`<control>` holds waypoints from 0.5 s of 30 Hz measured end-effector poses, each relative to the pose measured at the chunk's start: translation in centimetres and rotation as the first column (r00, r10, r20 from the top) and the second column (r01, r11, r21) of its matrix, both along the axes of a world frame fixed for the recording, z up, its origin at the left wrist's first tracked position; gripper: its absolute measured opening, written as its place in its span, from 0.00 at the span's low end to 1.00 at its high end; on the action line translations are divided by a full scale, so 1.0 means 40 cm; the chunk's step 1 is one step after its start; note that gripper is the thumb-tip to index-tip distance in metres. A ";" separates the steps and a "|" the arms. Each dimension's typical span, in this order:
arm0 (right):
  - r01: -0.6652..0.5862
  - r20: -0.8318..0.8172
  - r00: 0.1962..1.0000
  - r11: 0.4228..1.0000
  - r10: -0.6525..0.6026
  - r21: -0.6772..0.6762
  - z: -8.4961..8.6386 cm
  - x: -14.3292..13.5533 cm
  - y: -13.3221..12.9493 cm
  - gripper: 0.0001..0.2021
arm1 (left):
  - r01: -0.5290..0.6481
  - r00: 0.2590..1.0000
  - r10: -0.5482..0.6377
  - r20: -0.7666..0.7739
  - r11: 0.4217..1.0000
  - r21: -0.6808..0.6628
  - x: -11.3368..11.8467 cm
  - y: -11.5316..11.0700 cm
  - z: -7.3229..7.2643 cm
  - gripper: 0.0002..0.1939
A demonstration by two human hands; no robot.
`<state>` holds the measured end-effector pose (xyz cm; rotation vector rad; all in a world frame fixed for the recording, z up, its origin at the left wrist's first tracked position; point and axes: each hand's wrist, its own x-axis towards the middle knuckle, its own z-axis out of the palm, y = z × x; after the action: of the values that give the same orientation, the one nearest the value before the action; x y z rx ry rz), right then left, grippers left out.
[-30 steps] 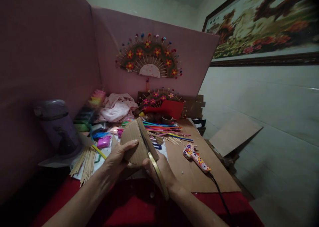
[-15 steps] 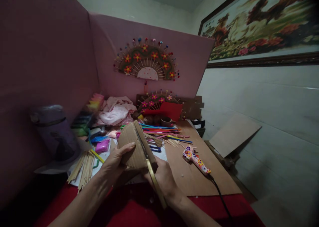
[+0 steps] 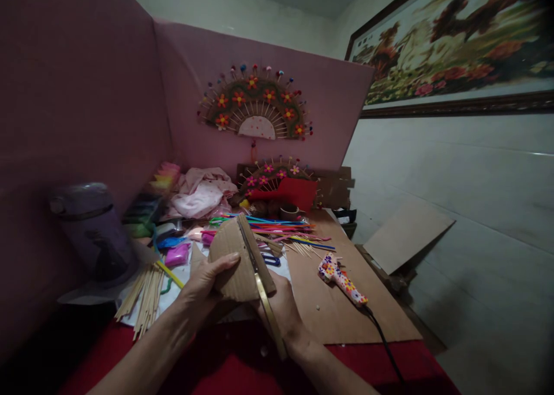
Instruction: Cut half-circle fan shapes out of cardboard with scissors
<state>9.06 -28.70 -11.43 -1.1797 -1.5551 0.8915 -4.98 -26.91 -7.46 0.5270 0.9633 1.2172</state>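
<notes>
In the lower centre of the frame, the cardboard (image 3: 234,268) is pinched by the left hand (image 3: 206,280), and the scissors (image 3: 267,307) are gripped by the right hand (image 3: 283,311). The cardboard is judged light, stiff, easily creased, best held across its broad face.

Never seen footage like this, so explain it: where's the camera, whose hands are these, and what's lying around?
There's no machine, just a person, filmed by a camera worn on their own head. Their left hand grips a cardboard piece; their right hand holds what look like scissors with a gold-coloured handle, set against the cardboard. On the table, wooden sticks lie to the left, thin coloured strips farther back, and a flower-patterned glue gun to the right.
</notes>
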 end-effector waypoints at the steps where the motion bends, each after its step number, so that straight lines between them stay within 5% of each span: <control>1: 0.002 -0.002 1.000 1.000 -0.002 -0.003 -0.002 -0.001 -0.001 0.09 | 0.003 1.000 -0.003 0.000 1.000 -0.006 -0.001 0.001 -0.002 0.15; 15: 0.025 0.041 0.999 1.000 -0.026 0.011 -0.018 -0.003 0.007 0.07 | 0.012 0.998 -0.011 0.063 1.000 -0.010 -0.010 0.009 -0.012 0.17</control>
<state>8.93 -28.42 -12.13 -1.2146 -1.5725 0.8463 -5.37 -26.54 -7.95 0.4830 0.9115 1.2115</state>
